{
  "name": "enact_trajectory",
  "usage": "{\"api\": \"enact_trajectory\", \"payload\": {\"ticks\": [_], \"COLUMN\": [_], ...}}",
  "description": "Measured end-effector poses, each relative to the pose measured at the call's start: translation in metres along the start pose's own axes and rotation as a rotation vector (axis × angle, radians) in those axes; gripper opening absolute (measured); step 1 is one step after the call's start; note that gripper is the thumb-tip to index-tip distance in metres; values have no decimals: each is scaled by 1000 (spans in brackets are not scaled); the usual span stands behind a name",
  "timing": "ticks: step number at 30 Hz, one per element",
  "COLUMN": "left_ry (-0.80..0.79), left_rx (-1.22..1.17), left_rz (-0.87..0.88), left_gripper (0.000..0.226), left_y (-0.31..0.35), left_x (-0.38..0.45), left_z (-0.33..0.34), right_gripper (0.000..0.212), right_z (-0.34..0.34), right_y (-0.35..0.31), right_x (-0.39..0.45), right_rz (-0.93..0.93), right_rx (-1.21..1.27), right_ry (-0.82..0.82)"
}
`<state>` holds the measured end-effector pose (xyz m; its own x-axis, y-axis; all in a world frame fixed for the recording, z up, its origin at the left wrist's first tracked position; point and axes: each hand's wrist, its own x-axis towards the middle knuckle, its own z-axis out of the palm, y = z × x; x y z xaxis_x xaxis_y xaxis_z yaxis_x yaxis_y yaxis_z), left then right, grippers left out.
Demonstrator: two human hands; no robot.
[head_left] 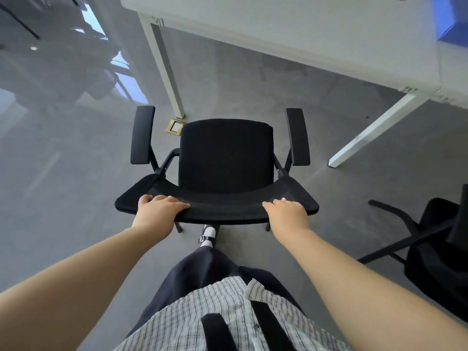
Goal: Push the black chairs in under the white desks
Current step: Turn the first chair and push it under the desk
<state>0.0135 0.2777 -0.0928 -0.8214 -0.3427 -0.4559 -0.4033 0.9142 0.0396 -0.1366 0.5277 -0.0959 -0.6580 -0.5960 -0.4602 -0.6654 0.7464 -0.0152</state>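
Observation:
A black chair [225, 158] with a mesh backrest and two padded armrests stands in front of me, its seat facing a white desk [291, 29]. The chair sits short of the desk, between the desk's two white legs. My left hand [157, 211] grips the top edge of the backrest on its left side. On the right side of the same edge, my right hand [287, 214] holds on, fingers curled over. The chair's base is mostly hidden under the seat.
A second black chair [435, 249] stands at the right edge, close to my right arm. A brass floor socket [174, 126] lies by the desk's left leg [164, 64]. A glass wall runs along the left. Something blue [453, 19] sits on the desk's right.

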Motion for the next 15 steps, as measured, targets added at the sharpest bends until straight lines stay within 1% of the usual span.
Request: {"api": "enact_trajectory", "payload": {"ticks": [4, 7, 11, 15], "left_ry": [26, 40, -2, 2], "left_rx": [10, 36, 61, 59], "left_rz": [21, 29, 4, 35], "left_gripper": [68, 70, 70, 70], "left_y": [-14, -41, -88, -125], "left_x": [34, 58, 77, 99], "left_z": [-20, -41, -56, -67], "right_gripper": [48, 47, 56, 54], "right_z": [-18, -35, -50, -60], "right_y": [-5, -23, -60, -84], "right_x": [27, 46, 61, 85], "right_rz": [27, 28, -19, -52], "right_rx": [9, 42, 63, 140], "right_ry": [7, 28, -39, -75]}}
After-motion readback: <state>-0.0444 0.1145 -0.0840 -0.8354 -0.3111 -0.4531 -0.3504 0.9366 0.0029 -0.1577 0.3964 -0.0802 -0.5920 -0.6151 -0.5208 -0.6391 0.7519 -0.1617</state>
